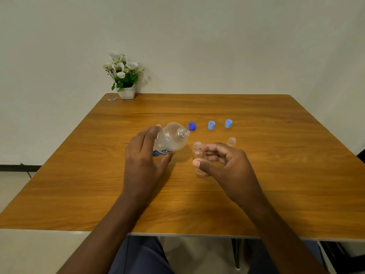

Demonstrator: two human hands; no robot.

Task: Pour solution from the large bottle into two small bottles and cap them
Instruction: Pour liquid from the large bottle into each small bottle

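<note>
My left hand [145,155] grips the large clear bottle [172,138] around its blue label. The bottle is uncapped and tilted, its open mouth pointing right toward a small clear bottle [198,153]. That small bottle stands upright on the table [276,184], held by my right hand [223,164] between thumb and fingers. A second small clear bottle [231,142] stands uncapped just behind my right hand, mostly hidden by it. Farther back lie a dark blue cap [192,126] and two light blue caps [211,125] [228,123] in a row.
A white pot of white flowers [124,76] stands at the table's far left corner, with a small scrap [112,99] beside it. A wall runs right behind the table. My legs show below the near table edge.
</note>
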